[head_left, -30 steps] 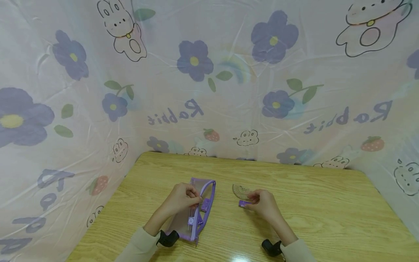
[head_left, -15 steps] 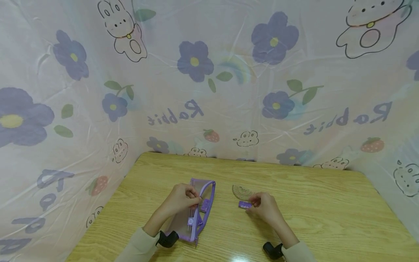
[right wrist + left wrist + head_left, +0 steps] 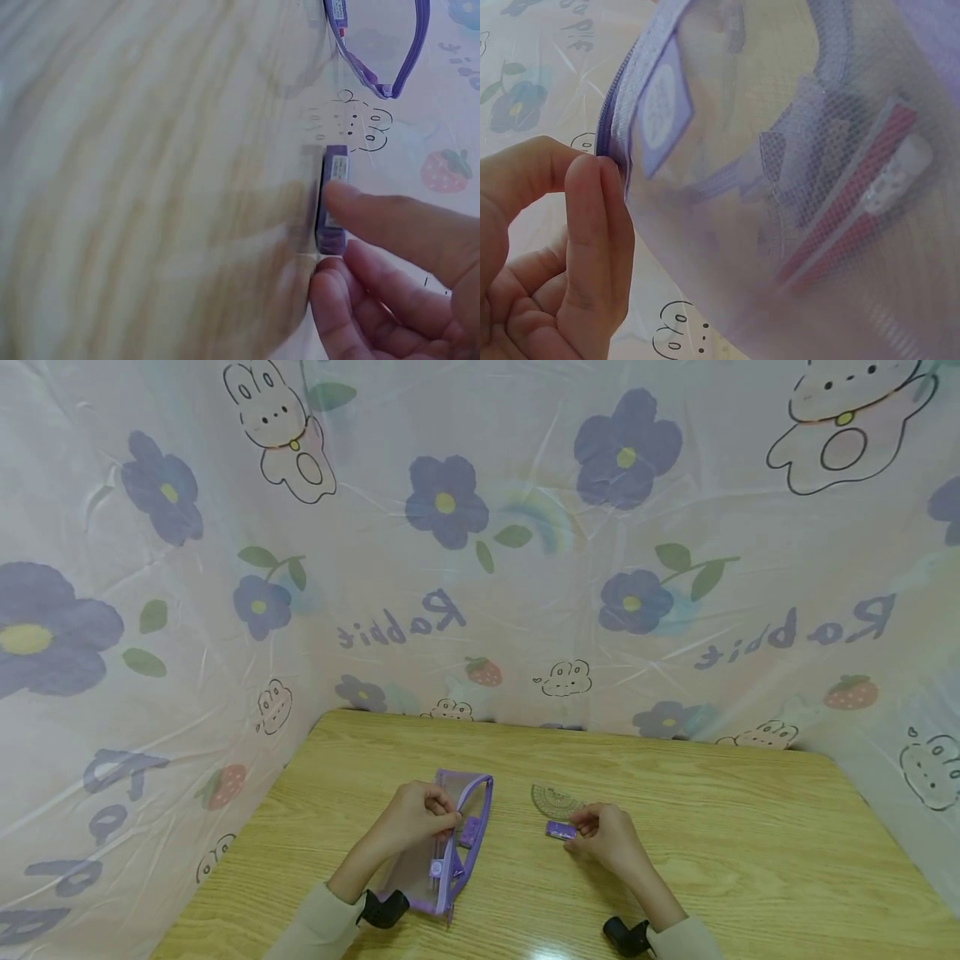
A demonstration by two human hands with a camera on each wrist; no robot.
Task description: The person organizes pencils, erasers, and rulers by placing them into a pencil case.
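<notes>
A translucent mesh pencil case (image 3: pixel 414 878) with purple zip edging lies on the left, its mouth unzipped. My left hand (image 3: pixel 423 812) pinches the zip edge between thumb and fingers. Through the mesh in the left wrist view show red strips (image 3: pixel 889 131) and a white piece (image 3: pixel 900 174). A small purple block (image 3: pixel 469 832) is inside the opening. Another, a purple wrapped block like an eraser (image 3: pixel 559 831), lies on the table at my right hand (image 3: pixel 609 837). Thumb and fingertips stand parted around its right end; in the right wrist view the thumb overlaps its label.
Just behind the wrapped block lies a clear protractor (image 3: pixel 552 800), partly covered by the right fingers. The wooden table (image 3: pixel 750 852) ends at a printed curtain (image 3: pixel 525 610) at the back and sides. Black wrist cameras (image 3: pixel 385 908) sit on both wrists.
The right fingertips have loosened and drawn back slightly to the right, so more of the purple block shows. The left hand keeps its pinch on the case, almost still.
</notes>
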